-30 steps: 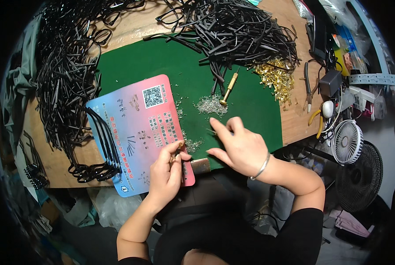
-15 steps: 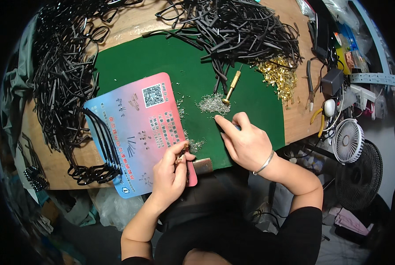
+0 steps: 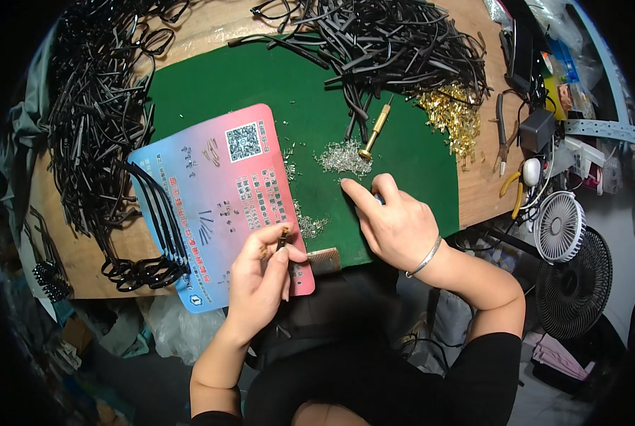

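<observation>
My left hand (image 3: 256, 273) is closed over the near edge of a pink-and-blue printed mat (image 3: 183, 160), pinching a small gold-and-black piece (image 3: 283, 238). Its exact kind is too small to tell. My right hand (image 3: 397, 221) rests over a green mat (image 3: 431, 177) with the index finger pointed at the near edge of a heap of tiny silver screws (image 3: 344, 157). Its other fingers are curled around something with a blue end (image 3: 380, 199), mostly hidden by the hand. A brass screwdriver (image 3: 378, 131) lies against the heap. More small silver pieces (image 3: 310, 226) lie beside my left hand.
Black eyeglass temples (image 3: 402, 50) are piled at the back, with gold metal pieces (image 3: 449, 117) beside them. More black frame parts (image 3: 94, 121) cover the left side. Eyeglass frames (image 3: 144, 273) lie across the printed mat's edge. Pliers (image 3: 512, 192) and a white fan (image 3: 560, 226) stand right.
My left hand has turned and shifted slightly left, bringing the gold-and-black piece more upright. My right index finger stays near the screws, moved slightly up and left. The whole view has shifted a little.
</observation>
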Tool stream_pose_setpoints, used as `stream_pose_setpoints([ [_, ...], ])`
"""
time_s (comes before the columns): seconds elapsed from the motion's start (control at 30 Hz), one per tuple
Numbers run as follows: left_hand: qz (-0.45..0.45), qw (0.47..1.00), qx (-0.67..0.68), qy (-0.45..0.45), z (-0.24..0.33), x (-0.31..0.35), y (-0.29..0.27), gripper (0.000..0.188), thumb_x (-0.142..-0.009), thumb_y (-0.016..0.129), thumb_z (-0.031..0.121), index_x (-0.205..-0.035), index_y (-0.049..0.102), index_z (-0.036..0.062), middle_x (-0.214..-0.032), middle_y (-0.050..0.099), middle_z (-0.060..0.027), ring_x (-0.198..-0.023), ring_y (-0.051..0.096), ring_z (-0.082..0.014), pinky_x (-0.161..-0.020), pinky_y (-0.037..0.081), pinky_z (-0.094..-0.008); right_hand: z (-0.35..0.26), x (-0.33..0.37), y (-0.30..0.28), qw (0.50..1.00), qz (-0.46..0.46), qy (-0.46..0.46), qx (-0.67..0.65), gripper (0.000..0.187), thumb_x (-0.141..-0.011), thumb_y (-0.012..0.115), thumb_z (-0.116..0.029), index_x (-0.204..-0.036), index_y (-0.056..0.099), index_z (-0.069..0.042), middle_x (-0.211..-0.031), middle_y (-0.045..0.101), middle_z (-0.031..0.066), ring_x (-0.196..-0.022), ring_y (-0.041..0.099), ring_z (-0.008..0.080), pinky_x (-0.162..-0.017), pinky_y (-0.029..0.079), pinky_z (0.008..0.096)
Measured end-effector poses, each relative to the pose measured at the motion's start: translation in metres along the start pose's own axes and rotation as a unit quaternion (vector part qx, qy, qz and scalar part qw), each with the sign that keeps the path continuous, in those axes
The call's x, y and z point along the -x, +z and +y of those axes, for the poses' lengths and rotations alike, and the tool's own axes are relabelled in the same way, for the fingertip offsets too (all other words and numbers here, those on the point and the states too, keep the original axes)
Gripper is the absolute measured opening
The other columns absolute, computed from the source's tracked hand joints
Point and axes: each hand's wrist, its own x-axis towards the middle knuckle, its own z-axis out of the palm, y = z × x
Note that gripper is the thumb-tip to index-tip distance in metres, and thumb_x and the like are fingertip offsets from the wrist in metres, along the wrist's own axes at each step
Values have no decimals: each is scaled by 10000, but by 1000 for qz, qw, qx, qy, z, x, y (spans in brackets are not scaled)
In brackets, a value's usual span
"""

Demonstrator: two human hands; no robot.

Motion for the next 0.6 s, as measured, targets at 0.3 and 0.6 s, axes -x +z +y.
stream_pose_setpoints([
  [0.3,45,984,-167,44,-14,-6,2,307,-862,431,-64,-1158,493,-17,-915,644,-92,-646,575,-87,-603,478,-229,-18,3,-17,929,-181,42,-319,309,-872,494,-172,-1180,480,-152,-924,511,172,-730,579,383,-694,496,460],
  [0.6,91,941,-283,161,-23,-7,9,316,-827,453,-67,-1137,506,-30,-940,627,-137,-831,626,-193,-747,489,-292,-37,-14,-14,908,-221,12,-357,245,-873,460,-125,-1106,479,-52,-880,577,167,-864,540,334,-721,499,420],
])
